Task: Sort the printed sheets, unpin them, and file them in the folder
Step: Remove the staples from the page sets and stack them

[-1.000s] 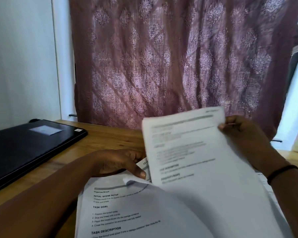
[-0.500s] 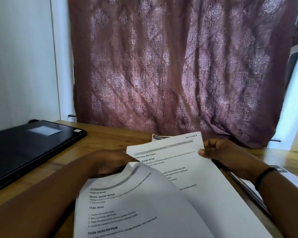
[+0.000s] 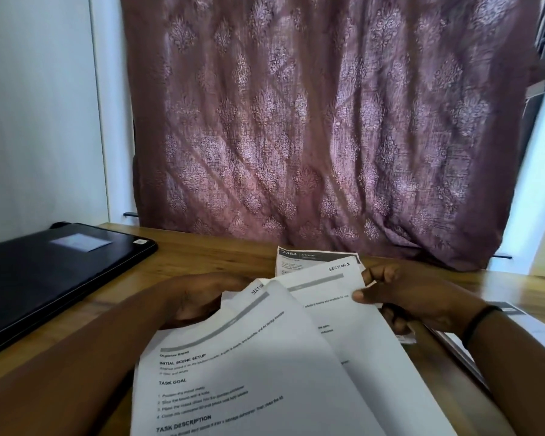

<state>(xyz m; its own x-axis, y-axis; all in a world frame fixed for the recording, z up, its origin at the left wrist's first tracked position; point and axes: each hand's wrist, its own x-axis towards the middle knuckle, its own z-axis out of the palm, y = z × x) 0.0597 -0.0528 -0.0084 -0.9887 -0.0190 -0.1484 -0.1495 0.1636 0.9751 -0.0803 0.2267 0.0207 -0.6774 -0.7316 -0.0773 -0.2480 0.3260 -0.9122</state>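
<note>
Several white printed sheets fan out over the wooden desk (image 3: 221, 256) in front of me. The front sheet (image 3: 239, 372) carries the headings "Initial Scene Setup" and "Task Goal". Behind it lies a sheet marked "Section 2" (image 3: 331, 284), and a third sheet with a dark header (image 3: 299, 256) sticks out at the back. My left hand (image 3: 199, 297) holds the stack from behind at its upper left, fingers mostly hidden by paper. My right hand (image 3: 397, 294) pinches the right edge of the Section 2 sheet between thumb and fingers. No pin is visible.
A closed black laptop or folder-like case (image 3: 54, 278) lies on the desk at the left. A flat grey-edged item with white sheets (image 3: 472, 341) lies on the desk at the right, partly under my right forearm. A mauve patterned curtain (image 3: 328, 121) hangs behind the desk.
The sheet my right hand held raised has come down onto the stack, showing its Section 2 heading. The front sheet has flattened, and both hands sit lower.
</note>
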